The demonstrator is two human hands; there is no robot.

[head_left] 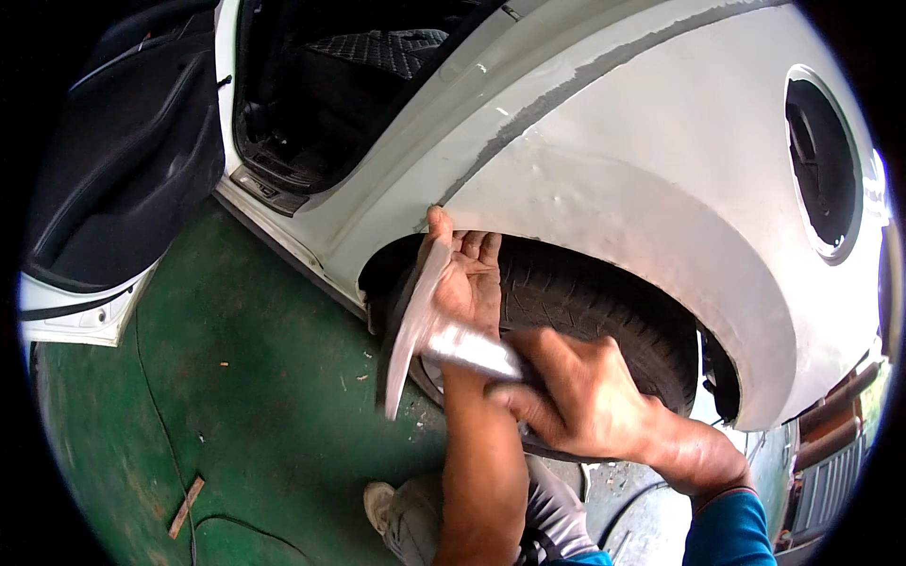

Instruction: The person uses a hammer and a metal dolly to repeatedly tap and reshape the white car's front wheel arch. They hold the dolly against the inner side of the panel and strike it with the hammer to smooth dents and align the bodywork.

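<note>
My right hand (585, 387) is wrapped round the handle of a body hammer (472, 347). Its long, slightly curved head is blurred and stands in front of my left forearm and palm. My left hand (467, 288) reaches up to the wheel arch edge (528, 238) of a white car. One digit lies on the outer face of the panel, while the other fingers go up behind the lip, their tips hidden. Whether they hold anything behind it I cannot tell. Just above, the rear fender (604, 193) has small dents and a bare grey strip.
Under the arch sits the tyre (566, 292). An open car door (132, 179) stands at the left. A black cable (170, 434) and a wooden strip (186, 507) lie on the green floor (274, 406). The fender has an oval opening (819, 160).
</note>
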